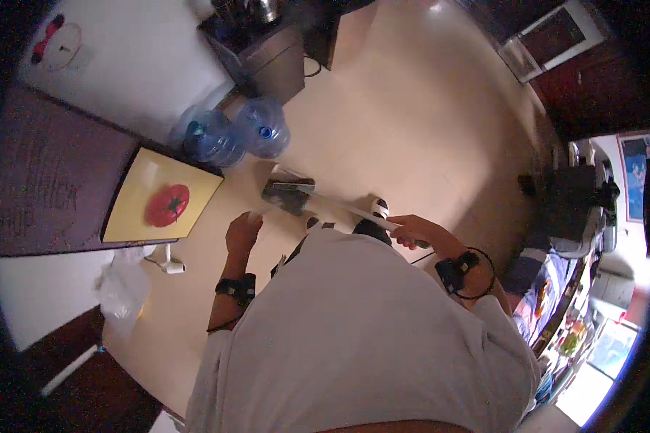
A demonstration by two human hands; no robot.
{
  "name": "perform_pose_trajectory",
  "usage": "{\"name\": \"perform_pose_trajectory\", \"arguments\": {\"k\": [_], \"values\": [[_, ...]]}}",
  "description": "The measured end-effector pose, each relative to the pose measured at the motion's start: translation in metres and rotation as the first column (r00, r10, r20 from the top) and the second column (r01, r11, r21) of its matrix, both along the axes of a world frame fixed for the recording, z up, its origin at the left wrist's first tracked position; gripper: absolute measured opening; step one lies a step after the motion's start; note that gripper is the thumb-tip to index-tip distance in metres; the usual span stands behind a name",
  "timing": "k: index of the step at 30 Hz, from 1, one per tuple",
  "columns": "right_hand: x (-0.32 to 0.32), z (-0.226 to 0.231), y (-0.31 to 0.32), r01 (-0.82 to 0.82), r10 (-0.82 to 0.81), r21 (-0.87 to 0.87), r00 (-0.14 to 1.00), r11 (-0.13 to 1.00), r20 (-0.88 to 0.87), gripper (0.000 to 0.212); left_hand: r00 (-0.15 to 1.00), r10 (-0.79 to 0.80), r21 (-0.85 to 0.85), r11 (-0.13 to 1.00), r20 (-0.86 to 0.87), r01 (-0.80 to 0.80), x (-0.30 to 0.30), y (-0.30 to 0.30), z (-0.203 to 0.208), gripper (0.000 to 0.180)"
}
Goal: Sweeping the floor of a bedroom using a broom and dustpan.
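Observation:
My right hand (414, 232) is wrapped round the pale stick of a broom (350, 209). That stick slants down to the left, to a dark head (292, 196) low over the floor. The head meets a dustpan (287, 172) with a pale, see-through rim; where one ends and the other begins is hard to tell. My left hand (243, 232) is closed on a short pale handle that points towards the pan and blurs into the floor. My feet stand just behind the pan.
Two large blue water bottles (263, 130) stand beyond the pan, next to a dark bin-like box (271, 65). A yellow panel with a red tomato picture (165, 195) juts in at left. A plastic bag (123, 289) hangs below it. A cluttered bed or shelf (556, 289) lies at right.

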State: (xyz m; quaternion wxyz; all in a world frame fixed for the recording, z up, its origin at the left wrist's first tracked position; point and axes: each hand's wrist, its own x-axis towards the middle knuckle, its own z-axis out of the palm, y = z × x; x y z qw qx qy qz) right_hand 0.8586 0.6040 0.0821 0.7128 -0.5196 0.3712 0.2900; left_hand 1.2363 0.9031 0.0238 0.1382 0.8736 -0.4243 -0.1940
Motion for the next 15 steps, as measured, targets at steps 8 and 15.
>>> {"name": "perform_pose_trajectory", "arguments": {"k": [8,15], "values": [[-0.041,0.020,-0.005,0.360,-0.387,-0.295,0.921,0.885,-0.039,0.060,0.988,-0.014,0.106,0.994,-0.151,0.030,0.003,-0.044,0.014,0.038],[-0.035,-0.085,-0.048,0.393,-0.375,-0.403,0.918,0.826,0.128,0.045,0.950,-0.308,-0.023,0.951,-0.049,0.308,0.010,-0.078,-0.022,0.041]]}}
